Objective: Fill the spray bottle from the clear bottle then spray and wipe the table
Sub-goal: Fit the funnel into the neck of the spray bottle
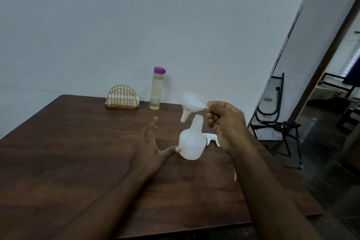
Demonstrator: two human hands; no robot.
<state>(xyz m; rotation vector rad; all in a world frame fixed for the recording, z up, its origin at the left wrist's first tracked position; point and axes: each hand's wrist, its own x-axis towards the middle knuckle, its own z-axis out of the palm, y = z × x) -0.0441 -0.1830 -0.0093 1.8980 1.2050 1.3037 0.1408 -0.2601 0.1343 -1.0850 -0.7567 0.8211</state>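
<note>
White and translucent, the spray bottle stands open-necked near the middle of the dark wooden table, with its trigger head lying on the wood just behind it. The left hand is spread loose with straight fingers, only its thumb touching the bottle's lower side, while the right hand pinches the rim of a white funnel, held tilted with its spout just beside the neck. Back by the wall stands the clear bottle with its purple cap on, holding pale liquid, near a gold wire napkin holder.
</note>
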